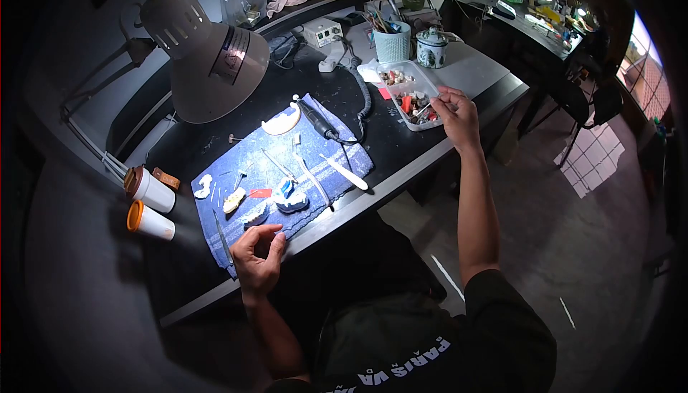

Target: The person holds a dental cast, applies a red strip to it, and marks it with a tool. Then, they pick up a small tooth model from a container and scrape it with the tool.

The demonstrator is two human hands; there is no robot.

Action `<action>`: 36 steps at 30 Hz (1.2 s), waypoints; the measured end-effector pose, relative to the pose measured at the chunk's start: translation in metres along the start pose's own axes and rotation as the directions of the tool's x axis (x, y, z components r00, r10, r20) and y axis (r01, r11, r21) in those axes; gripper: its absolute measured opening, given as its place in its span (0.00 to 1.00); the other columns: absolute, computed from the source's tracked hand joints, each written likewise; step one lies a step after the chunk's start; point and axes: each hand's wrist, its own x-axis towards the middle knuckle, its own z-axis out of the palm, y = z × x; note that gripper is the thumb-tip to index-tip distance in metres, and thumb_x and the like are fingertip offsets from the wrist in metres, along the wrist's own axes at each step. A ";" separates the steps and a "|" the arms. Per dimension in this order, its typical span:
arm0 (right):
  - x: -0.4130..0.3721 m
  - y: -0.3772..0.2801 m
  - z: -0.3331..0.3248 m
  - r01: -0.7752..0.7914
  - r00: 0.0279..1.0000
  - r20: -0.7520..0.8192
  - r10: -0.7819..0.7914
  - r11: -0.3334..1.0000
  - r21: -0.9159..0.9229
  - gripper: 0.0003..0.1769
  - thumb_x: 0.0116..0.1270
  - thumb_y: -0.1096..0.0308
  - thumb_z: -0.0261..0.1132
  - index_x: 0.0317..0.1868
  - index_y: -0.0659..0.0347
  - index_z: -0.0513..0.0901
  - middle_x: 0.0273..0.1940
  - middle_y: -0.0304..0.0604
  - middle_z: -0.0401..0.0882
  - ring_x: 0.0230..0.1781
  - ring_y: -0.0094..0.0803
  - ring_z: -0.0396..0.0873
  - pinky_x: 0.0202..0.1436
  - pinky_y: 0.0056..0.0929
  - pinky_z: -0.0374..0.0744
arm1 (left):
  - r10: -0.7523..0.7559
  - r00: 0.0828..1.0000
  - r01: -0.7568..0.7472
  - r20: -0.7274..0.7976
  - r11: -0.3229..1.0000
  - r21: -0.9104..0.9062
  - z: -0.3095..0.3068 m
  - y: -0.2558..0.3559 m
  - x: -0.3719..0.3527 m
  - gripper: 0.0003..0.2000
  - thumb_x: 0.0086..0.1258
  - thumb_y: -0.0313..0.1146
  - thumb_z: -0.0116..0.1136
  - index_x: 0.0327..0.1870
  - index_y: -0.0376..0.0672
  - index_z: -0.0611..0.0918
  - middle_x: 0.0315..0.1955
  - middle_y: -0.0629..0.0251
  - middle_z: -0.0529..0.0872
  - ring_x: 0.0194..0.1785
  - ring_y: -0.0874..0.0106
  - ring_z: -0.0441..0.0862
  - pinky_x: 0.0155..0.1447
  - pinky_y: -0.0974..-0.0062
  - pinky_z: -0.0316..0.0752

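My right hand (pixel 459 117) is at the near right rim of a clear plastic box (pixel 428 126), fingers pinched over the compartment of small red, white and dark polishing bits (pixel 413 106). What the fingertips hold is too small to make out. Loosely curled, my left hand (pixel 259 260) rests by the front edge of a blue towel (pixel 330 121), with a gap between thumb and forefinger. A thin metal blade (pixel 222 239) lies beside it. Close by on the towel are dental casts (pixel 292 202), a tan cast piece (pixel 233 201) and a white-handled knife (pixel 350 176).
A lamp (pixel 218 70) overhangs the towel. A black rotary handpiece (pixel 315 119) lies with its coiled cord (pixel 367 92) beside the box. Two lidded cups (pixel 152 221) stand at left. A tool pot (pixel 393 43) and a patterned jar (pixel 431 50) stand behind the box.
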 end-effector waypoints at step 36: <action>-0.006 -0.021 0.001 0.020 0.998 -0.051 -0.026 0.994 -0.110 0.10 0.70 0.70 0.78 0.36 0.71 0.92 0.54 0.55 0.89 0.53 0.31 0.88 0.61 0.33 0.81 | -0.013 1.000 0.013 -0.005 1.000 0.008 0.001 0.001 0.000 0.05 0.72 0.23 0.74 0.45 0.34 0.92 0.30 0.68 0.87 0.30 0.82 0.81 0.37 0.80 0.72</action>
